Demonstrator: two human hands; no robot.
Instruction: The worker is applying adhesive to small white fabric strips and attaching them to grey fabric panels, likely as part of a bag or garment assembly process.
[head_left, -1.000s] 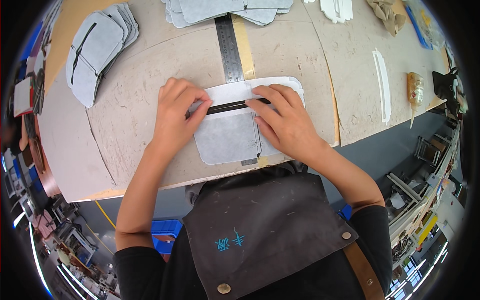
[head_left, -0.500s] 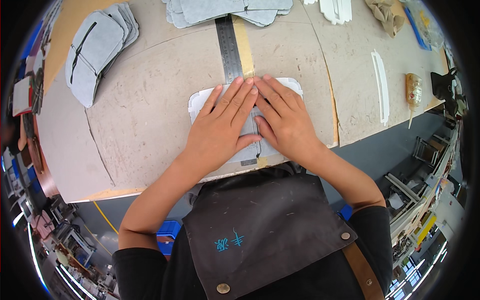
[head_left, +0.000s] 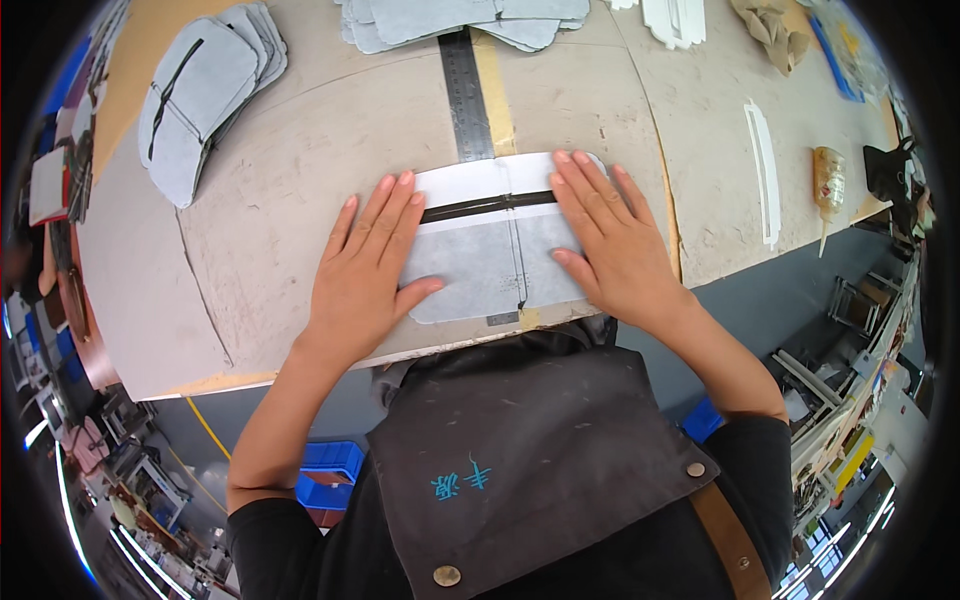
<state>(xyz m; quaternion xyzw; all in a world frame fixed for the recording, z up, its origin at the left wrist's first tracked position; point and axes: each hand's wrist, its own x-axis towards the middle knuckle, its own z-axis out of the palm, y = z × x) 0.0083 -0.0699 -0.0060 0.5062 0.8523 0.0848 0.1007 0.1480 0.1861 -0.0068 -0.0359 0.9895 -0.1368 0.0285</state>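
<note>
A pale grey, round-cornered fabric panel [head_left: 465,262] lies flat at the table's near edge, with a white band along its far side. Across it runs a black zipper strip [head_left: 480,208], and a thin dark line crosses this toward me. My left hand [head_left: 365,260] rests flat on the panel's left side, fingers extended. On the right side my right hand [head_left: 615,235] lies flat too, fingers spread and thumb apart. Both hands cover the panel's side edges. Beyond the panel, a dark steel ruler [head_left: 466,95] points away from me beside a strip of yellowish tape [head_left: 494,95].
Stacked grey panels [head_left: 205,75] lie at the far left, and more panels [head_left: 440,22] at the far middle. To the right are a white strip [head_left: 762,175], a glue bottle [head_left: 828,180], crumpled brown paper [head_left: 772,35] and a black object [head_left: 890,172]. Blue bins [head_left: 330,470] stand below the table.
My hands have slid apart from the panel's middle to its two sides, still flat on it. The black zipper strip and the white band now show between them.
</note>
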